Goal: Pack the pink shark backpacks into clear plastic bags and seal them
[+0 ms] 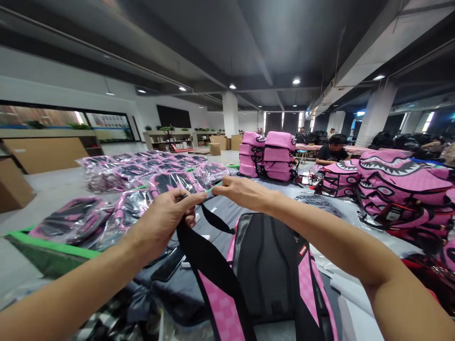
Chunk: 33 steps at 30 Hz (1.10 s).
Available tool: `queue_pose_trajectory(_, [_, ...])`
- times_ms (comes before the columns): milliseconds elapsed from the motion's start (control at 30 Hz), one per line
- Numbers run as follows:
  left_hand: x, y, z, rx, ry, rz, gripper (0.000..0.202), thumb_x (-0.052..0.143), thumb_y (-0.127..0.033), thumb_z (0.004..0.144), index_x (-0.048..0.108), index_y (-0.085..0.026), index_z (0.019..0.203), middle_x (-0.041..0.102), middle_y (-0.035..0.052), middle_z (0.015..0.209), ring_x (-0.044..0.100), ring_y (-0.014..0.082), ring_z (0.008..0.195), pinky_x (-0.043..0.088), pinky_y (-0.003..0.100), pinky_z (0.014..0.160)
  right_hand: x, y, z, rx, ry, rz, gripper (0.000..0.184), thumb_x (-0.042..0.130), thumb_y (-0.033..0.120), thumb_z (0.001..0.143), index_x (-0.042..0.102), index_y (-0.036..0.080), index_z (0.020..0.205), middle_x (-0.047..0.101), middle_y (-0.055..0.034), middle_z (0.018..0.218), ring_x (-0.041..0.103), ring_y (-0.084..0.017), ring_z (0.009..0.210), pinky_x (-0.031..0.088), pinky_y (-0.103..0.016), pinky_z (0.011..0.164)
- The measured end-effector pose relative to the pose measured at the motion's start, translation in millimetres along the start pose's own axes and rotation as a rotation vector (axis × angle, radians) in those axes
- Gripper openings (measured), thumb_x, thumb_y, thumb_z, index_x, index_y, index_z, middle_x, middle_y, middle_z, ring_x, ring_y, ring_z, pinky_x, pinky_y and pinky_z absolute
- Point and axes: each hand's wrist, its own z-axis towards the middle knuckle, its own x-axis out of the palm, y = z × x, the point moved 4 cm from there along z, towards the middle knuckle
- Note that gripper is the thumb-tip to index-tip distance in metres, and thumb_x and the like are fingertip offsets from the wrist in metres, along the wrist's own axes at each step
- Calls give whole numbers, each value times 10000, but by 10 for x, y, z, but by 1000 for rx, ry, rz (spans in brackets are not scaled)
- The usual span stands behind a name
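Hands both pinching. L hand (165, 222) grips blk strap (199, 255) of pink backpack (270, 265); R hand (241, 192) nips thin green strip (213, 189).

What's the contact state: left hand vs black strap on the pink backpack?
Touching. The head view shows the left hand closed around the black strap of the pink backpack, the strap running out below the fist.

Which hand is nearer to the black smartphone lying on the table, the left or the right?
Left. The left hand holds a black backpack strap directly above the black smartphone; the right hand is farther away, to its right.
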Motion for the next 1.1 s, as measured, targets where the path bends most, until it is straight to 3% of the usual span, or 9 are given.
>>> queue_pose_trajectory(133, [-116,-142,-31,87,-71,279,454,626,-663,584,477,-243,666,529,-39,444,492,126,406,376,235,419,46,116,271,175,61,2,313,423,60,979,599,172,1213,617,-33,841,517,-156,656,325,-252,591])
queue_pose_trajectory(267, [-340,-15,-72,46,-143,429,492,590,-665,504,480,-249,743,597,-40,477,556,161,430,454,270,446,545,111,530,124,-34,40,205,444,144,1000,644,186,989,652,-44,868,545,-167,727,337,-272,637])
queue_pose_trajectory(433, [-494,692,-107,-96,-29,436,540,570,-736,532,439,-262,755,572,-50,447,582,206,425,478,303,449,1418,24,573,-214,-132,-87,230,439,178,1018,612,190,868,598,-19,758,529,-150,695,363,-294,723])
queue_pose_trajectory(633, [-644,1560,-73,-177,25,421,541,540,-772,582,413,-266,725,603,-25,504,541,185,434,426,278,436,2186,-493,345,-5,172,-108,207,453,141,994,651,179,944,677,-72,906,609,-170,791,350,-277,626])
queue_pose_trajectory(733, [-604,1878,-77,-90,8,453,535,540,-776,652,425,-257,710,503,-62,464,478,152,429,385,254,472,2416,-682,194,47,264,-115,181,491,141,976,670,167,968,707,-86,937,647,-190,809,344,-273,580])
queue_pose_trajectory(833, [-580,2102,16,-39,-13,446,560,562,-795,674,447,-248,705,453,-73,455,412,132,434,324,239,476,2576,-749,28,81,365,-111,152,525,152,968,674,158,997,725,-88,955,675,-197,804,363,-266,563])
queue_pose_trajectory(933, [-621,2184,238,-123,17,270,623,599,-848,646,471,-243,727,542,-43,524,467,148,475,349,245,481,2594,-726,-223,97,429,-97,173,504,182,999,655,161,1081,723,-82,1010,690,-184,785,389,-254,556])
queue_pose_trajectory(1033, [-588,2058,505,-126,73,116,652,702,-823,597,535,-242,841,626,-17,648,587,187,611,449,269,572,2451,-655,-636,193,410,-47,255,472,306,1052,576,172,1242,689,-96,1126,698,-180,782,427,-249,576])
queue_pose_trajectory(1100, [-430,1913,695,-51,112,144,682,747,-772,588,588,-248,993,679,6,764,643,218,729,490,295,648,2347,-515,-975,289,412,37,293,462,388,1070,554,184,1258,677,-96,1141,702,-178,780,442,-245,595])
